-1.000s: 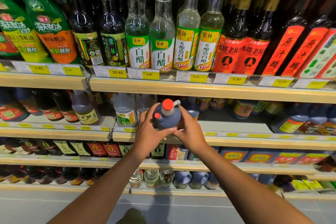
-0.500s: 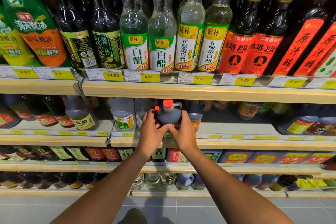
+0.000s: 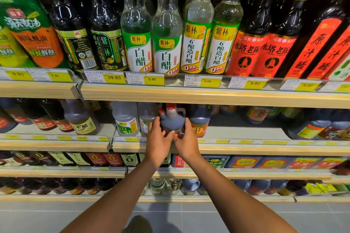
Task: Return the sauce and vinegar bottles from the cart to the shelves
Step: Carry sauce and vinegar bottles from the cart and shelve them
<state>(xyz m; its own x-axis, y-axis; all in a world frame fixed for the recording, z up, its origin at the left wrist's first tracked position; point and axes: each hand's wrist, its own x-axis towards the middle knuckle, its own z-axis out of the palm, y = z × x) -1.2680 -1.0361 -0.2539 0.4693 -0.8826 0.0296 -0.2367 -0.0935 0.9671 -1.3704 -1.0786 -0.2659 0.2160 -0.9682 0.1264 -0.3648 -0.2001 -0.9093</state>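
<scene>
Squat dark plastic jug (image 3: 172, 122) with red cap and loop handle, gripped between left hand (image 3: 158, 143) and right hand (image 3: 186, 143), fingers curled round its sides, now farther in over the wood-edged shelf (image 3: 246, 150) than before

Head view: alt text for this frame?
The left hand and right hand hold a dark red-capped jug at the front of a store shelf, between a clear vinegar jug and a dark orange-labelled bottle. Vinegar bottles and yellow price tags line the shelf above.

Dark jug going onto the second shelf

Left hand (image 3: 158, 143) and right hand (image 3: 186, 143) hold the red-capped dark vinegar jug (image 3: 172, 122) between white vinegar jugs (image 3: 126, 119) and another dark jug (image 3: 199, 122).
</scene>
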